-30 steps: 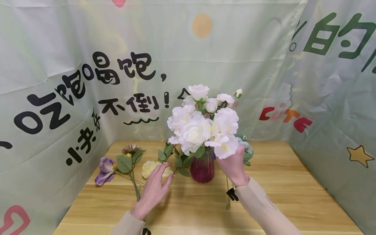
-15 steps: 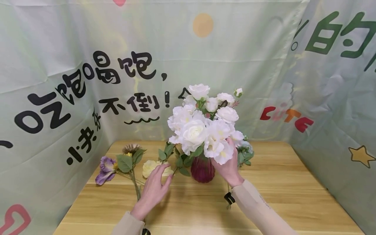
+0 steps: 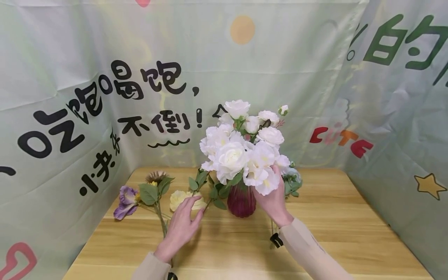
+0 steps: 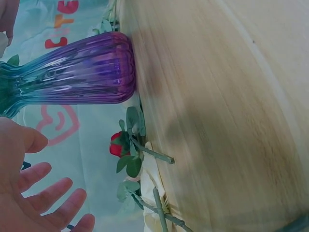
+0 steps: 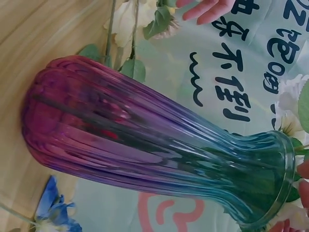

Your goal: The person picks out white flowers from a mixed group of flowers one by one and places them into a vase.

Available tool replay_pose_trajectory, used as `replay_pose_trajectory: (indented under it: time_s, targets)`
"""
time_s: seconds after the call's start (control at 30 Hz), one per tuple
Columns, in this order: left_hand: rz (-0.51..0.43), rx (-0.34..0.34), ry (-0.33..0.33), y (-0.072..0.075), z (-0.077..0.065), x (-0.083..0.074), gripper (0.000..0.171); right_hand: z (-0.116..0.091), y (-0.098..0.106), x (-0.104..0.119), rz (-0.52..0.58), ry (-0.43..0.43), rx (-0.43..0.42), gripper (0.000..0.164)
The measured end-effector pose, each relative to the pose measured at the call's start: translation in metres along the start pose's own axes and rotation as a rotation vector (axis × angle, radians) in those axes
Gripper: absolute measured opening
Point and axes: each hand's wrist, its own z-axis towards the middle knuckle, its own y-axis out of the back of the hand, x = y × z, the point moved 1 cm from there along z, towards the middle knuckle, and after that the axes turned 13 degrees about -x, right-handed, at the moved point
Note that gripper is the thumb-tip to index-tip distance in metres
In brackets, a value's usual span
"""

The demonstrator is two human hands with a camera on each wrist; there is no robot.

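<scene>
head view: the right hand (image 3: 274, 198) grips white flowers (image 3: 245, 155) standing in the ribbed vase (image 3: 241, 200) mid-table; the left hand (image 3: 182, 225) rests relaxed by a cream bloom (image 3: 178, 199). left wrist: fingers (image 4: 43, 198) spread, holding nothing. right wrist: vase (image 5: 145, 150) fills the frame.

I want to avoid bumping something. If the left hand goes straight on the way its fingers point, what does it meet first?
Probably the pale yellow flower lying on the table: the left hand points up at it, fingertips about touching it. Depth is unclear.
</scene>
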Motion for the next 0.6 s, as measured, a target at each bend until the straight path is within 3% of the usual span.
replay_pose_trajectory:
  time_s: [0.2,0.37,0.6]
  targets:
    - [0.021,0.009,0.0,0.001,-0.001,0.004,0.043,-0.004,0.007,-0.001,0.053,0.026,-0.019,0.05]
    - [0.027,0.016,-0.001,0.001,-0.001,0.008,0.044,-0.003,0.019,0.015,0.052,0.079,0.003,0.048]
    - [0.03,0.051,-0.013,0.005,-0.001,0.017,0.045,-0.011,0.034,0.01,0.039,0.055,0.048,0.04]
